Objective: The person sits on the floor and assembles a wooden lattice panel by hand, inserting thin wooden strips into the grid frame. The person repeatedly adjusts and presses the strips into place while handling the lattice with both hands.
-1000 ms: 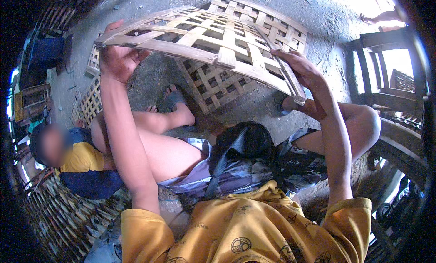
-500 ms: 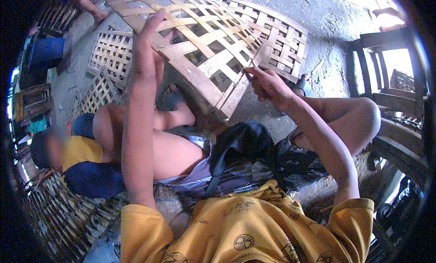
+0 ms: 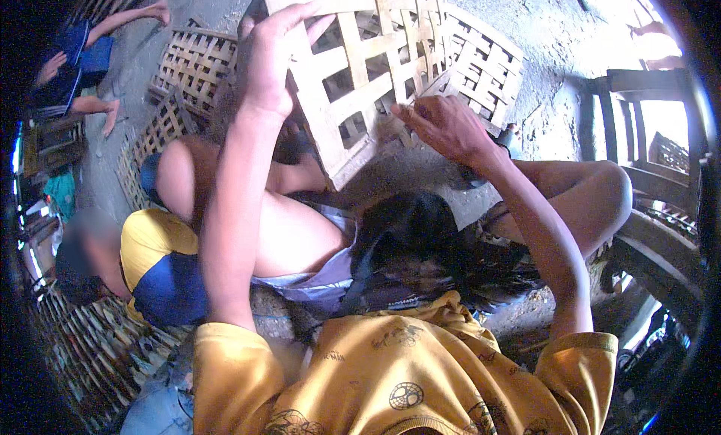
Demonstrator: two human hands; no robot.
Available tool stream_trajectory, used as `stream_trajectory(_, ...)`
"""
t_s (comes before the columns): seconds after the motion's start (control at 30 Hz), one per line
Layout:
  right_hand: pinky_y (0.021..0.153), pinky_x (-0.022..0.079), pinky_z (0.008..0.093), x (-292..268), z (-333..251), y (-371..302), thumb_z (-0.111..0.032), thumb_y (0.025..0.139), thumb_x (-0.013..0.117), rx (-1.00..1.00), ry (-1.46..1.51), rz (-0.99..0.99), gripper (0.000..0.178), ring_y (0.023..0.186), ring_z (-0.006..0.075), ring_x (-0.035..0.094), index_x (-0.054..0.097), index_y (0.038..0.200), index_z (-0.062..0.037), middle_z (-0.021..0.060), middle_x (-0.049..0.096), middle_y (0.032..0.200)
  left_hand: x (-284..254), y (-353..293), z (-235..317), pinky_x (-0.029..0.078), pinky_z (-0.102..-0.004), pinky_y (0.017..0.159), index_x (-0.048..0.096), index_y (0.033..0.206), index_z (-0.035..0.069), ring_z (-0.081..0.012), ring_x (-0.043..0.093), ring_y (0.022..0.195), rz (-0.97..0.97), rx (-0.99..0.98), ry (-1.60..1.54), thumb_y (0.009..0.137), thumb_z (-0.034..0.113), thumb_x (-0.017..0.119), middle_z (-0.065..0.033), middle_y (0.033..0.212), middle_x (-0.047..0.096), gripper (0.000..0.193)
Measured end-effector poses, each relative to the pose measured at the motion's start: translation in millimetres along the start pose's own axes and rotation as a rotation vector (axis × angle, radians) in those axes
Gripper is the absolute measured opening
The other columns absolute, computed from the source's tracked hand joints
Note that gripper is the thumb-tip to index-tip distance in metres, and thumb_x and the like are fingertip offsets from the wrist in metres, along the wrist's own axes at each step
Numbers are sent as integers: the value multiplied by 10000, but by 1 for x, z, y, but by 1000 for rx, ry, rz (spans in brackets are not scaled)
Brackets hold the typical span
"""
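Observation:
A woven panel of pale bamboo strips on a wooden frame stands tilted above my legs. My left hand is closed around its upper left frame bar, with fingertips through the lattice. By the panel's lower right side is my right hand, its fingers curled and pinched together near the strip ends. Whatever lies in that pinch is too small and blurred to make out. Behind, a second woven panel lies on the floor, partly covered by the first.
More woven panels stand at the left. A person in a yellow and navy shirt sits close on my left; another's bare leg shows at the far left. A wooden frame structure stands at the right, bamboo slats at the lower left.
The panel has turned more upright, its lower corner shifting left and up. My left hand has moved right and down slightly. At the far left, another person has come into view.

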State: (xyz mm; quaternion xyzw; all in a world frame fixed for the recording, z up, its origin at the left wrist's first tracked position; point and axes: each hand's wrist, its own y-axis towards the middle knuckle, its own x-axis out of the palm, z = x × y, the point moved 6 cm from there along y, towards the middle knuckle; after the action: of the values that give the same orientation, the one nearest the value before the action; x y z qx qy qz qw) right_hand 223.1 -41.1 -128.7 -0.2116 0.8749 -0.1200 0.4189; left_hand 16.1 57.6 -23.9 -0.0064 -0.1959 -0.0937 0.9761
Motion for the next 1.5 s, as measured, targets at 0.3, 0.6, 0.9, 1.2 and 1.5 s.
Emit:
stream_trajectory(0.3, 727, 447, 480, 2, -55, -30, -610, 1046, 361, -210, 138, -78, 663, 699, 368, 599, 612, 1127, -2, 174, 568, 668, 21, -1, 7, 346, -479, 1225, 304, 1546, -95, -379, 455, 1409, 36, 8, 21, 911, 89, 536, -247, 1577, 406, 700)
stream_trajectory(0.6, 649, 435, 508, -18, -53, -27, -239, 1028, 575, -378, -6, 147, 257, 712, 429, 611, 539, 925, -6, 215, 596, 740, 17, -3, 16, 442, -462, 1161, 398, 1481, -118, -359, 567, 1304, 121, 80, 127, 886, 42, 556, -268, 1494, 504, 636)
stream_trajectory(0.9, 636, 469, 489, -15, -63, -30, -204, 1004, 614, -421, -79, 206, 216, 716, 421, 624, 543, 908, -24, 186, 594, 765, 13, -4, 16, 536, -432, 1066, 519, 1351, -123, -328, 660, 1175, 230, 110, 116, 854, -13, 583, -241, 1242, 679, 513)
stream_trajectory(1.2, 652, 480, 461, -1, -63, -27, -188, 974, 617, -479, 9, 103, 210, 701, 376, 627, 542, 883, -16, 172, 593, 748, 31, -15, 27, 567, -415, 1031, 565, 1307, -128, -331, 683, 1123, 320, -2, 151, 851, -10, 581, -244, 1204, 697, 471)
stream_trajectory(1.5, 646, 450, 334, 3, -70, -25, -264, 979, 629, -267, 387, -103, 279, 663, 152, 525, 656, 951, 12, 65, 584, 710, 25, -13, 22, 591, -379, 988, 635, 1218, -123, -300, 708, 1066, 141, 84, 140, 865, -21, 581, -240, 1193, 705, 372)
